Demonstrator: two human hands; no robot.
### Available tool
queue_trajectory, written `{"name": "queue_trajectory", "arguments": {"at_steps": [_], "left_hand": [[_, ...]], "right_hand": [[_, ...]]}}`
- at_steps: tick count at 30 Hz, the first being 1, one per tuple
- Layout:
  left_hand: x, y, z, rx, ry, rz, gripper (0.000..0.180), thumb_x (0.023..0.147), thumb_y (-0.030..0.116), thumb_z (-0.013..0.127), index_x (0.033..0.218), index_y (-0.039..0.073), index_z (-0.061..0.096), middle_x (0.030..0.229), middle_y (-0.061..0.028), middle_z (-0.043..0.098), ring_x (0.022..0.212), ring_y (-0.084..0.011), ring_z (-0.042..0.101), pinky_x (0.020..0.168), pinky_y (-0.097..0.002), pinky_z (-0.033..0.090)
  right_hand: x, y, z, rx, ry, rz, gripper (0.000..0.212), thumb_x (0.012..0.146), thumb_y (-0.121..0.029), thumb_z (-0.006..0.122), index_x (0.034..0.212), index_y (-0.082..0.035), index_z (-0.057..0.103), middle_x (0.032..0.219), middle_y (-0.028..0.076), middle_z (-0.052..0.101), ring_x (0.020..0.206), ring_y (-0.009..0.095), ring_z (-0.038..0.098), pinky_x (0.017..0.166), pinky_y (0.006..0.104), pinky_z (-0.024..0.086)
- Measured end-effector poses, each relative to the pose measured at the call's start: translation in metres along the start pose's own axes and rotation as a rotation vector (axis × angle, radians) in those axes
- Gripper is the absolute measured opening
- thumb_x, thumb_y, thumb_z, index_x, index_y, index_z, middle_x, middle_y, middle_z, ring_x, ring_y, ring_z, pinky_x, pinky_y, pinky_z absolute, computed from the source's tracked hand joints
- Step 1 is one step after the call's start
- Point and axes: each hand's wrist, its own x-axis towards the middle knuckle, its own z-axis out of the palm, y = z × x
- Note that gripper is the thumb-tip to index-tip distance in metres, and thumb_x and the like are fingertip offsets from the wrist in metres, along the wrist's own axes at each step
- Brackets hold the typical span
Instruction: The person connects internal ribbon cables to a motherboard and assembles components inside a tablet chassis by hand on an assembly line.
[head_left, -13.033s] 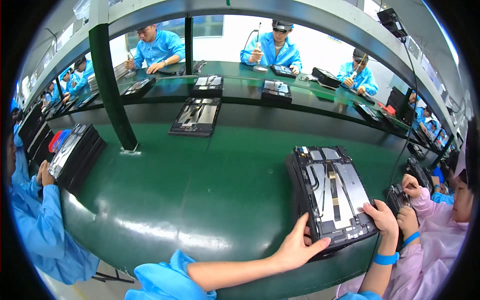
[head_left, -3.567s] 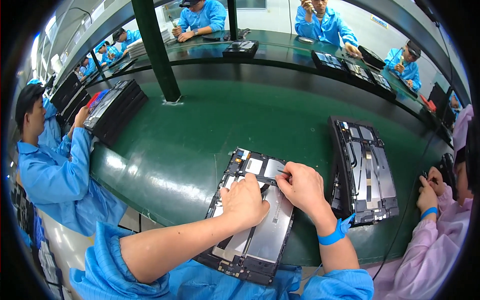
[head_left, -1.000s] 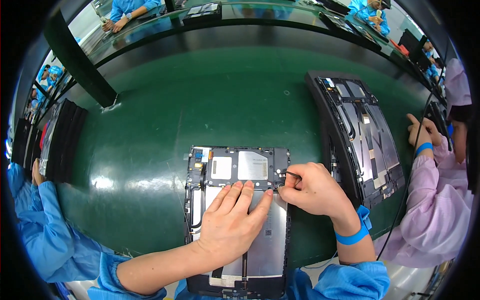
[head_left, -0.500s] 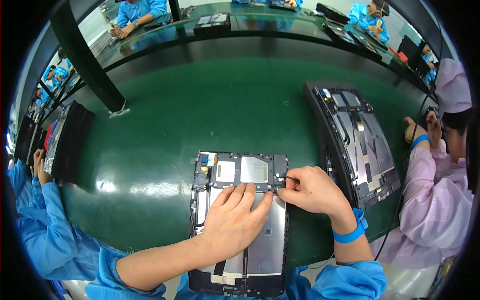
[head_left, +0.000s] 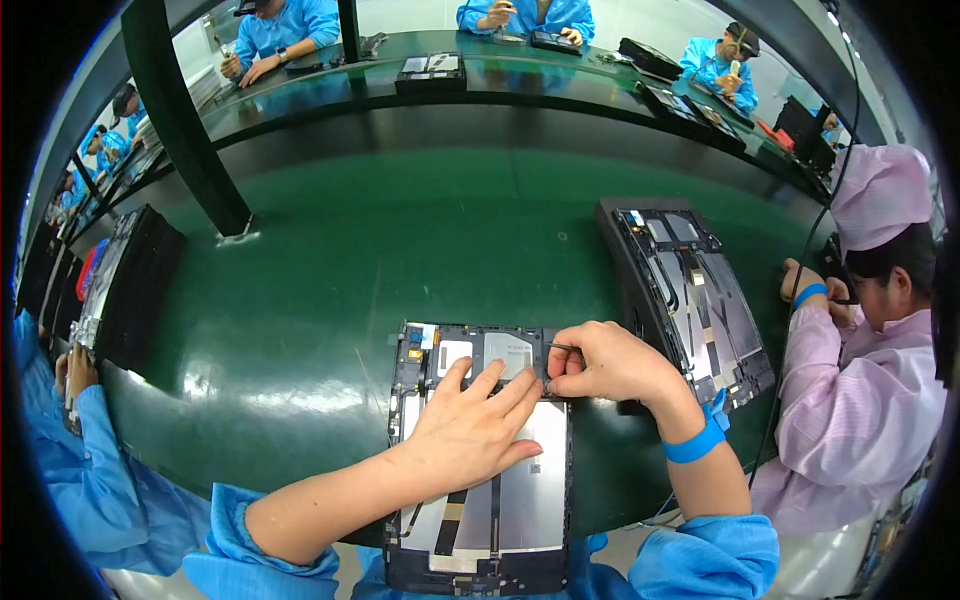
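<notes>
An opened tablet body [head_left: 530, 500] lies before me with its silver and black inside facing up, its near end by the table's front edge. My left hand [head_left: 465, 425] rests across its middle, palm down, fingers spread, fingertips just below the silver plates at the far end. My right hand [head_left: 615, 365] is closed in a pinch over the tablet's upper right side. A thin dark tool [head_left: 563, 346] pokes out leftward from its fingers; most of it is hidden in the grip, so its kind does not show. A blue band circles my right wrist.
To the right, another opened tablet [head_left: 700, 290] lies on a stack of dark trays [head_left: 620, 260]. A black stack [head_left: 150, 280] stands at the left, near a green post [head_left: 190, 130]. Co-workers sit close on both sides and beyond the far bench [head_left: 540, 80]. A cable [head_left: 800, 310] hangs at the right.
The view has shifted slightly. My right hand and the thin tool have lifted a little from the tablet's upper right edge. My left hand stays on the tablet, its fingers more spread.
</notes>
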Motion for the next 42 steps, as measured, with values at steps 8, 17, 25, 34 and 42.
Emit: {"name": "queue_trajectory", "arguments": {"at_steps": [8, 17, 25, 34, 42], "left_hand": [[-0.002, -0.002, 0.007, 0.077, 0.027, 0.048, 0.055, 0.069, 0.042, 0.052, 0.103, -0.001, 0.049, 0.107, -0.0100, 0.045, 0.098, -0.0246, 0.041, 0.081, -0.0415, 0.032], [-0.002, 0.000, 0.008, 0.090, 0.057, 0.047, 0.055, 0.070, 0.043, 0.052, 0.103, -0.001, 0.048, 0.102, -0.0095, 0.047, 0.096, -0.0235, 0.041, 0.082, -0.0404, 0.031], [-0.003, 0.000, 0.006, 0.100, 0.004, 0.052, 0.054, 0.075, 0.043, 0.046, 0.106, -0.001, 0.046, 0.107, -0.0115, 0.046, 0.097, -0.0227, 0.040, 0.084, -0.0395, 0.029], [-0.003, -0.002, 0.005, 0.000, -0.002, 0.051, 0.052, 0.075, 0.041, 0.046, 0.107, 0.001, 0.046, 0.109, -0.0128, 0.045, 0.098, -0.0247, 0.040, 0.087, -0.0420, 0.027], [-0.004, -0.003, 0.002, -0.010, -0.016, 0.055, 0.050, 0.074, 0.043, 0.047, 0.107, 0.005, 0.047, 0.108, -0.0134, 0.045, 0.098, -0.0274, 0.042, 0.086, -0.0446, 0.028]], "right_hand": [[0.011, -0.011, -0.003, -0.186, -0.131, 0.098, 0.018, 0.054, -0.020, 0.062, 0.063, -0.006, 0.055, 0.058, 0.006, 0.056, 0.058, 0.019, 0.056, 0.052, 0.0300, 0.043], [0.005, -0.014, 0.002, -0.214, -0.150, 0.164, 0.018, 0.058, -0.022, 0.056, 0.066, -0.006, 0.051, 0.062, 0.008, 0.055, 0.063, 0.025, 0.055, 0.057, 0.0338, 0.043], [-0.022, 0.005, 0.010, -0.265, 0.237, 0.042, 0.026, 0.067, -0.026, 0.061, 0.071, -0.001, 0.055, 0.062, 0.011, 0.056, 0.060, 0.021, 0.056, 0.053, 0.0297, 0.043], [-0.035, 0.017, 0.009, 0.183, 0.193, 0.102, 0.019, 0.065, -0.018, 0.063, 0.068, 0.000, 0.059, 0.057, 0.009, 0.056, 0.052, 0.014, 0.053, 0.050, 0.0262, 0.041], [-0.022, 0.010, 0.009, 0.094, 0.272, 0.072, 0.018, 0.065, -0.018, 0.061, 0.068, -0.001, 0.059, 0.062, 0.011, 0.055, 0.060, 0.021, 0.053, 0.056, 0.0311, 0.041]]}}
